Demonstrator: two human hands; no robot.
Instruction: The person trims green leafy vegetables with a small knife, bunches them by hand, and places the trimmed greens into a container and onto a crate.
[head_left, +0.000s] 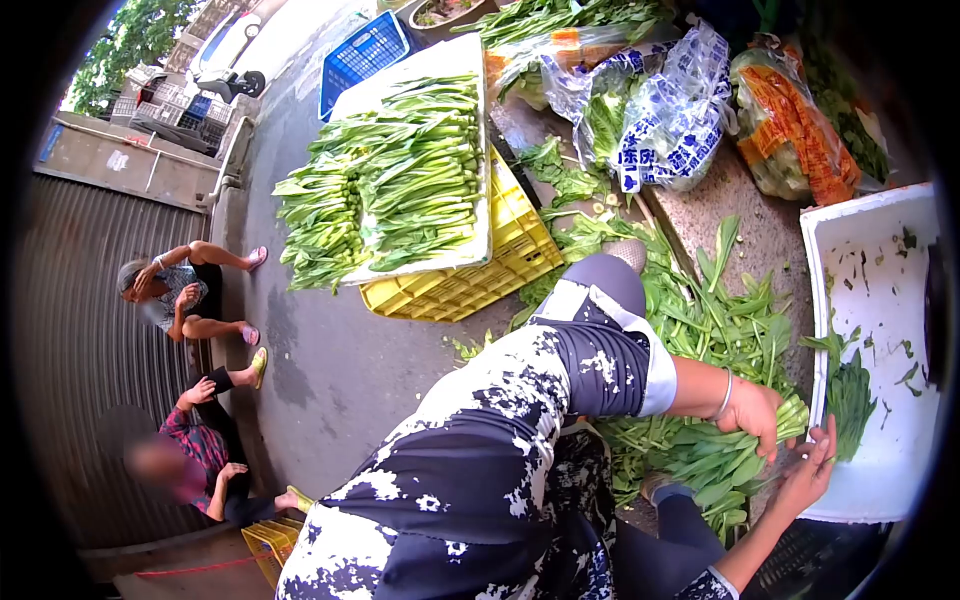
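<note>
L hand (752, 412) fingers wrapped rnd bunch of greens (730, 458), cut ends poking out past them. R hand (803, 482) fingers loosely spread nr those ends, w/ white box (870, 492) just beyond fingertips.

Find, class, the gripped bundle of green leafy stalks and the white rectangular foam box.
Bundle of green leafy stalks (726, 452): head view, its leaves.
White rectangular foam box (888, 462): head view, bare inside.

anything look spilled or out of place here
Loose leafy greens lie tangled on the ground, messy beside the neat rows of greens on the white tray; stray leaf scraps litter the white box.
</note>
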